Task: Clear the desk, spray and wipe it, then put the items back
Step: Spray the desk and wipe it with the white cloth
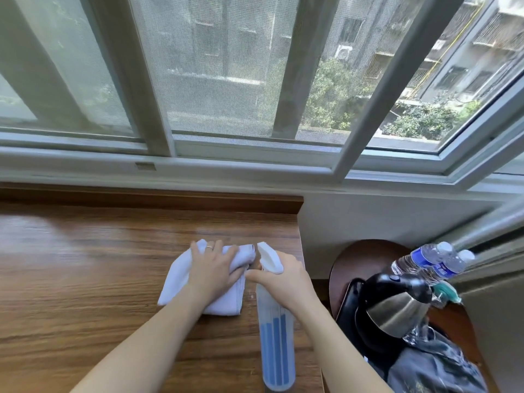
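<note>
near the right end of the wooden desk (85, 279), my left hand (214, 269) lies flat on the folded white cloth (178, 276), fingers spread and straight, pressing it to the wood so it wipes rather than bunches; my right hand (283, 276) is curled round the neck of the spray bottle (275, 341), nozzle aimed forward over the desk, probably ready for another squirt; off to the right the kettle (397, 310) and water bottles (431, 262) wait on a side chair (357, 256), cleared there so the top stays bare.
</note>
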Tool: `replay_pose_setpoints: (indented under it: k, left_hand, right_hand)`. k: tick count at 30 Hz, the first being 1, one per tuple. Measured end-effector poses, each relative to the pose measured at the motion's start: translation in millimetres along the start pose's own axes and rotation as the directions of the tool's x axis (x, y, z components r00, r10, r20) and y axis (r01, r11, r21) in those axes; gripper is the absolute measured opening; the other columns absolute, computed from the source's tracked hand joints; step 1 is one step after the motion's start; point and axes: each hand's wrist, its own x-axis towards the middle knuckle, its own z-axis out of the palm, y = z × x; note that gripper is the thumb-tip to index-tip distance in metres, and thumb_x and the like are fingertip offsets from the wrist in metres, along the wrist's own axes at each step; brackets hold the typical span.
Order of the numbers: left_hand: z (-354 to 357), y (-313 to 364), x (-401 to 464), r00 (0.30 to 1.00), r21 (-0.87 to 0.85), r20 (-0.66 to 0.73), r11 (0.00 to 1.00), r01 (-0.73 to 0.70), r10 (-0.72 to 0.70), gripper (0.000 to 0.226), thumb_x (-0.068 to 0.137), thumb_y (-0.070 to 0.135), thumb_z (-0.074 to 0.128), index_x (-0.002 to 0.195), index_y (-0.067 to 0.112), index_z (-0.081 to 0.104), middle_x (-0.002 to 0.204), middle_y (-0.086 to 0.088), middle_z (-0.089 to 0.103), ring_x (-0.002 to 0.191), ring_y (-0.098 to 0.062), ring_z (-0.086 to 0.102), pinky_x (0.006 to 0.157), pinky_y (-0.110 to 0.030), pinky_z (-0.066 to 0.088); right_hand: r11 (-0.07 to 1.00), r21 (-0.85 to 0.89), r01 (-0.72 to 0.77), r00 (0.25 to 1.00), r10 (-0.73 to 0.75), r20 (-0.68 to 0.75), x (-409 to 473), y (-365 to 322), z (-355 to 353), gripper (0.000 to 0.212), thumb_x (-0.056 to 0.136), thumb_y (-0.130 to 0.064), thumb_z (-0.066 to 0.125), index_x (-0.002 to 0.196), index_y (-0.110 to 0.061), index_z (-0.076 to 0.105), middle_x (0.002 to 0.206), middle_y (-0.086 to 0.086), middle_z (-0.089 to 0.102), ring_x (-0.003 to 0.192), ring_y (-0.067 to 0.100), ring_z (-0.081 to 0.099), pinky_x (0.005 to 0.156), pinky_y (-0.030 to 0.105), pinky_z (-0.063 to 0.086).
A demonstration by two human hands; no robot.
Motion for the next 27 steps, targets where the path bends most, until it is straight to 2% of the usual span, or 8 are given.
replay_pose_setpoints:
  k: [3, 5, 9, 12, 17, 20, 24, 27]
  left_hand:
    - [2.5, -6.8, -2.9, 0.996, 0.000, -0.037, 0.996, -0.085, 0.085, 0.058, 0.081, 0.062, 0.037, 0.101, 0.020, 0.072, 0.080, -0.008, 0.061, 0.075, -0.030, 0.061, 0.078, -0.047, 0.050]
    - [4.0, -7.9, -9.0, 0.995, -0.010, -0.064, 0.997, -0.082, 0.081, 0.055, 0.082, 0.062, 0.041, 0.100, 0.020, 0.072, 0.080, -0.008, 0.061, 0.074, -0.030, 0.060, 0.074, -0.042, 0.049]
    - [13.9, -6.1, -23.3, 0.995, -0.009, -0.081, 0.998, -0.062, 0.061, 0.048, 0.082, 0.061, 0.047, 0.100, 0.023, 0.069, 0.080, -0.007, 0.058, 0.074, -0.031, 0.057, 0.071, -0.042, 0.044]
    - [19.3, -10.2, -22.5, 0.993, -0.020, -0.101, 0.998, -0.059, 0.057, 0.044, 0.079, 0.062, 0.052, 0.097, 0.025, 0.069, 0.077, -0.004, 0.055, 0.073, -0.029, 0.055, 0.070, -0.041, 0.040]
    - [18.7, -13.8, -0.7, 0.996, -0.012, -0.085, 0.999, -0.036, 0.035, 0.042, 0.076, 0.062, 0.053, 0.091, 0.027, 0.070, 0.077, -0.004, 0.056, 0.075, -0.029, 0.057, 0.070, -0.041, 0.040]
    - [15.9, -16.3, 18.3, 0.997, 0.001, -0.071, 1.000, 0.007, -0.007, 0.042, 0.076, 0.062, 0.054, 0.090, 0.026, 0.071, 0.078, -0.006, 0.059, 0.073, -0.030, 0.060, 0.070, -0.042, 0.044]
    - [9.2, -16.2, 44.0, 0.998, 0.017, -0.022, 0.998, 0.055, -0.055, 0.040, 0.067, 0.056, 0.079, 0.090, 0.024, 0.071, 0.079, -0.011, 0.061, 0.073, -0.032, 0.061, 0.066, -0.043, 0.046]
    - [5.5, -13.9, 46.8, 0.998, -0.003, 0.014, 0.998, 0.066, -0.066, 0.043, 0.063, 0.054, 0.083, 0.091, 0.023, 0.072, 0.079, -0.012, 0.061, 0.072, -0.033, 0.061, 0.067, -0.045, 0.047]
  right_hand:
    - [1.000, 0.011, -0.004, 1.000, 0.004, -0.005, 2.6, 1.1, -2.0, 0.027, 0.066, -0.049, 0.071, 0.065, -0.029, 0.053, 0.064, -0.013, 0.057, 0.064, 0.005, 0.049, 0.060, 0.026, 0.040]
    - [1.000, -0.002, -0.011, 1.000, 0.011, -0.007, 4.0, 2.0, -2.0, 0.030, 0.066, -0.051, 0.070, 0.073, -0.024, 0.059, 0.071, -0.009, 0.061, 0.066, 0.006, 0.053, 0.061, 0.026, 0.042]
    - [1.000, -0.006, -0.009, 1.000, 0.009, -0.009, 6.4, 2.3, -0.2, 0.037, 0.066, -0.052, 0.070, 0.080, -0.018, 0.062, 0.073, -0.003, 0.062, 0.065, 0.007, 0.052, 0.062, 0.029, 0.043]
    - [1.000, 0.004, 0.002, 1.000, -0.002, -0.006, 8.8, 2.9, 2.4, 0.039, 0.068, -0.051, 0.071, 0.083, -0.015, 0.064, 0.083, 0.004, 0.067, 0.069, 0.008, 0.054, 0.064, 0.031, 0.045]
    - [1.000, 0.005, 0.003, 1.000, -0.003, -0.011, 15.0, 1.7, 0.9, 0.033, 0.069, -0.050, 0.072, 0.077, -0.019, 0.060, 0.073, -0.005, 0.063, 0.068, 0.006, 0.054, 0.065, 0.029, 0.043]
    - [1.000, 0.003, 0.010, 1.000, -0.010, 0.002, 18.2, -0.8, 0.2, 0.029, 0.072, -0.047, 0.072, 0.080, -0.021, 0.061, 0.078, -0.004, 0.066, 0.075, 0.011, 0.059, 0.071, 0.034, 0.048]
    - [1.000, -0.002, 0.012, 1.000, -0.012, 0.003, 21.1, -2.3, -0.2, 0.032, 0.074, -0.045, 0.072, 0.084, -0.017, 0.061, 0.084, 0.002, 0.067, 0.074, 0.012, 0.057, 0.073, 0.036, 0.049]
    - [1.000, 0.004, -0.004, 1.000, 0.004, 0.008, 23.0, -2.4, 0.4, 0.032, 0.074, -0.045, 0.073, 0.085, -0.017, 0.061, 0.083, 0.001, 0.067, 0.077, 0.015, 0.059, 0.073, 0.036, 0.050]
